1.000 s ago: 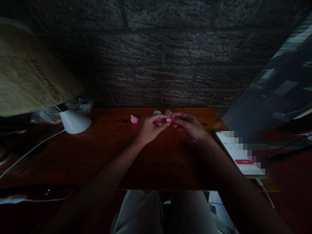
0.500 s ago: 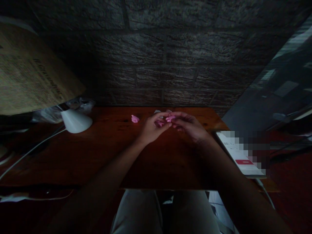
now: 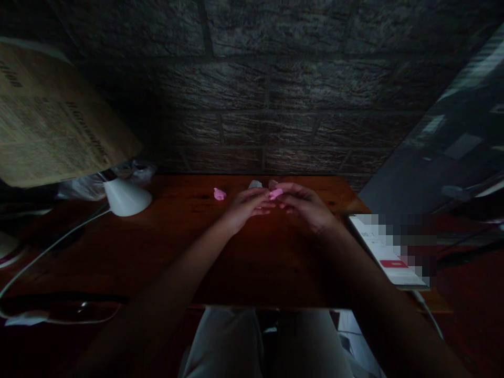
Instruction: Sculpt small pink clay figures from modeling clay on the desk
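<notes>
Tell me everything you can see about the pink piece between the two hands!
The pink piece is small and lumpy, and looks soft, like clay. The right hand pinches it over the brown wooden table. The left hand is close beside it; whether it touches is unclear. Finer details are too blurry.

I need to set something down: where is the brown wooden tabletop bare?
Bare: tabletop between the white conical lamp base and small pink lump, and between both forearms. Crowded: around left hand, right hand and pinched pink piece.

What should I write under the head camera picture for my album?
The right hand pinches a small pink lump at a brown wooden table, the left hand close by.
</notes>
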The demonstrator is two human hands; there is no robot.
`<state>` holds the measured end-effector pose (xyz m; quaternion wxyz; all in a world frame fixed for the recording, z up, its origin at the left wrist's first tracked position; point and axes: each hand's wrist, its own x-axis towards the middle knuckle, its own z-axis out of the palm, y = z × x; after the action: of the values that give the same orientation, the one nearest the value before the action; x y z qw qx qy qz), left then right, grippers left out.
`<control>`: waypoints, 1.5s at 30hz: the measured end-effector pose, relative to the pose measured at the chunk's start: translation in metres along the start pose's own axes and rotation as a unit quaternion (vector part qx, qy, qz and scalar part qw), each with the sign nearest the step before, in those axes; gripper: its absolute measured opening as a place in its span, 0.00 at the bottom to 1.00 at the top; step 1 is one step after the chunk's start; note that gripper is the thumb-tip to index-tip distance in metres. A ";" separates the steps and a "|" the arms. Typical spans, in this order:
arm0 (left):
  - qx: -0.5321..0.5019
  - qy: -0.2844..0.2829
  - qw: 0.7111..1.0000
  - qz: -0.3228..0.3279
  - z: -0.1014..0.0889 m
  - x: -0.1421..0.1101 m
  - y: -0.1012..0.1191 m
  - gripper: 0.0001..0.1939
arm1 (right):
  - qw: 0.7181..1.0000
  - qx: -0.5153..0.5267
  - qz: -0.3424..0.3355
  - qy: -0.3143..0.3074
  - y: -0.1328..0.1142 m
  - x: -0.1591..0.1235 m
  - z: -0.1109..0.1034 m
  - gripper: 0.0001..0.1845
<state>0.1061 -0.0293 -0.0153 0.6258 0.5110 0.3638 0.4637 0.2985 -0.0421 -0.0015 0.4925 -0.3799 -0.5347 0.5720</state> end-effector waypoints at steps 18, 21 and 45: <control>-0.004 -0.016 1.000 0.010 -0.001 -0.001 0.002 0.14 | 0.999 0.030 0.025 0.024 -0.001 0.000 -0.001 0.19; -0.010 -0.030 0.999 0.003 0.000 -0.002 0.003 0.11 | 0.999 0.045 0.009 0.011 0.001 0.000 -0.001 0.18; -0.051 0.039 0.997 -0.045 -0.002 0.001 0.006 0.08 | 0.971 -0.154 -0.176 0.050 0.008 0.001 0.013 0.16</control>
<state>0.1036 -0.0277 -0.0100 0.6570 0.4430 0.3863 0.4721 0.2842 -0.0444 -0.0071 0.5472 -0.3795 -0.6494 0.3672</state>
